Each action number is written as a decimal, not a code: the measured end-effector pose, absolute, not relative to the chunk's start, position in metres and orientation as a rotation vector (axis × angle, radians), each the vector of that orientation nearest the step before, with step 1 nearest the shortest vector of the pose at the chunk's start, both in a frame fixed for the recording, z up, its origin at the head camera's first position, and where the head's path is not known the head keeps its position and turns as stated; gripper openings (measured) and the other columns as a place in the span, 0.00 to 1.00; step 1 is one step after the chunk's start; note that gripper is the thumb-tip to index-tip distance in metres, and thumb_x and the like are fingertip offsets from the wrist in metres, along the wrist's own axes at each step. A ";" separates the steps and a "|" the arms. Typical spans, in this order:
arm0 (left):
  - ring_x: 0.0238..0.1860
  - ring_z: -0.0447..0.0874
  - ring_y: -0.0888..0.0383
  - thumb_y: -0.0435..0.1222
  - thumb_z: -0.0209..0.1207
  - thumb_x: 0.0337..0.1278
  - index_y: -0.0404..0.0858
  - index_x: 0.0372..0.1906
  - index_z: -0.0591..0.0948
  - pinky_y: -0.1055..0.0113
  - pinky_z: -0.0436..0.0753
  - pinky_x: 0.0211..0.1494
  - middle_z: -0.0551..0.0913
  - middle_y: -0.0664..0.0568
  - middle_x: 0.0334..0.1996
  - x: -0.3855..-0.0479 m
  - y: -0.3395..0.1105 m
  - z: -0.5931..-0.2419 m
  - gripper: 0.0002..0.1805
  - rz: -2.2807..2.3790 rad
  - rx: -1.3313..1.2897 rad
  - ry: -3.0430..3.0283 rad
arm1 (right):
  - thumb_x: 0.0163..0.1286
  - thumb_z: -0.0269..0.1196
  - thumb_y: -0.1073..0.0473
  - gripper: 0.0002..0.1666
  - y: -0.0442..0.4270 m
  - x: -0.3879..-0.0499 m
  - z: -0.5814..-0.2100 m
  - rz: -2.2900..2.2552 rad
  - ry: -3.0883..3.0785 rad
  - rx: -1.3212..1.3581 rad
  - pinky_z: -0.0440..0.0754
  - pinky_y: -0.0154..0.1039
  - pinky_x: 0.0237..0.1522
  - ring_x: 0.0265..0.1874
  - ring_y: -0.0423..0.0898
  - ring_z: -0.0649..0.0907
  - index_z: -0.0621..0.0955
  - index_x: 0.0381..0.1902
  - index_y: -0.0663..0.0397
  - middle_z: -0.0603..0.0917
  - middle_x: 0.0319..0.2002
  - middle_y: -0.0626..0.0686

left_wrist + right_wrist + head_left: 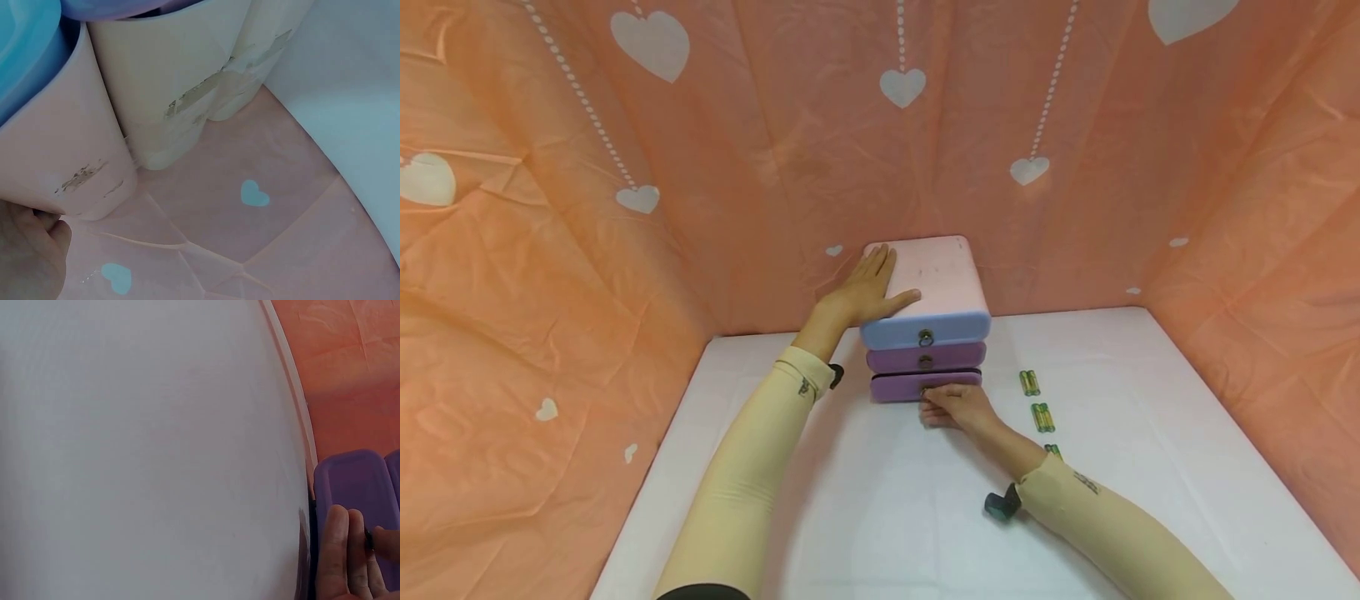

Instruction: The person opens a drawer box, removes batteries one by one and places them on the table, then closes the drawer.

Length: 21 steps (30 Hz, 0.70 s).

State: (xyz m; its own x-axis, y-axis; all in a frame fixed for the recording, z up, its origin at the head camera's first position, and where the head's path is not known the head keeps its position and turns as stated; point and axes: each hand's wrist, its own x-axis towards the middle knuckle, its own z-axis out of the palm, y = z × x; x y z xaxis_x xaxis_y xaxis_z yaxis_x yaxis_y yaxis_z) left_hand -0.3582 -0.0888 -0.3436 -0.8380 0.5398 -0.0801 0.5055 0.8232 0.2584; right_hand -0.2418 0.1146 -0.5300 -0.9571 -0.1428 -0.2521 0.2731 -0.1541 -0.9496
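Note:
A three-tier drawer box [940, 275] with a pink top stands at the back of the table. Its top drawer [887, 332] is blue; the middle drawer [891, 359] and bottom drawer [893, 388] are purple. My left hand [863, 293] lies on the box's top, fingers straight and thumb spread. At the bottom drawer, my right hand [961, 407] pinches the small dark knob [369, 539] between thumb and fingers. A dark gap shows above that drawer's front. The left wrist view shows part of my left hand [31, 256] against the box's scuffed pink side [56, 156].
To the right of the box lie green-and-yellow batteries in small groups: a far pair [1029, 382], a middle group [1042, 417] and a near one [1053, 451], partly hidden by my right arm. An orange cloth [820, 167] with white hearts walls the white table [880, 517].

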 end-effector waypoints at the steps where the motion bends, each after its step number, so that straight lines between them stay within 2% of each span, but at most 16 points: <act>1: 0.87 0.22 0.51 0.69 0.43 0.78 0.36 0.87 0.33 0.54 0.33 0.88 0.27 0.43 0.88 -0.358 -0.089 -0.344 0.58 0.339 0.821 2.855 | 0.79 0.64 0.67 0.16 0.114 -0.242 -0.530 -2.194 1.845 0.146 0.92 0.41 0.43 0.33 0.47 0.93 0.84 0.53 0.81 0.93 0.37 0.62; 9: 0.87 0.21 0.51 0.70 0.43 0.77 0.37 0.87 0.33 0.54 0.33 0.88 0.27 0.43 0.88 -0.359 -0.089 -0.344 0.58 0.345 0.817 2.853 | 0.79 0.64 0.67 0.18 0.114 -0.245 -0.531 -2.207 1.846 0.118 0.92 0.43 0.44 0.34 0.48 0.93 0.82 0.55 0.83 0.92 0.40 0.66; 21: 0.87 0.22 0.50 0.70 0.43 0.77 0.36 0.87 0.34 0.54 0.33 0.88 0.28 0.43 0.88 -0.358 -0.088 -0.343 0.58 0.345 0.816 2.851 | 0.80 0.64 0.67 0.16 0.114 -0.248 -0.531 -2.213 1.842 0.156 0.92 0.42 0.43 0.32 0.48 0.93 0.84 0.53 0.81 0.92 0.37 0.64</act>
State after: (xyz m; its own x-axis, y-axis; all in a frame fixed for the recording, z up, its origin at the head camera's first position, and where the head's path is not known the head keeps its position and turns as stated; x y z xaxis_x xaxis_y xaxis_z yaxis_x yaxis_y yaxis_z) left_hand -0.3584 -0.0884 -0.3430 -0.8393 0.5368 -0.0858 0.5009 0.8250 0.2618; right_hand -0.2478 0.1141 -0.5309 -0.9612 -0.1280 -0.2444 0.2636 -0.1643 -0.9506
